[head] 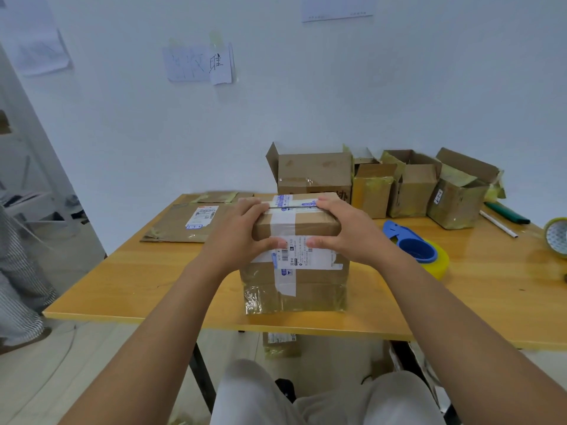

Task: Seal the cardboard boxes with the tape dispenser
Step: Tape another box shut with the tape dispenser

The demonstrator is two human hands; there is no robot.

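A brown cardboard box (296,283) with white shipping labels and clear tape stands near the front edge of the wooden table (153,280). My left hand (242,233) grips the box's top left edge, thumb on the front face and fingers over the top flaps. On the top right edge my right hand (343,230) holds it the same way, and the flaps are pressed shut. The blue tape dispenser (411,242) with a yellowish tape roll lies on the table just right of my right hand, untouched.
Several open cardboard boxes (411,182) line the back of the table by the wall. A flattened box (187,222) lies at the left. A second tape roll (557,236), a green pen and a white stick sit at the right. A person in striped clothes (15,271) is at the left edge.
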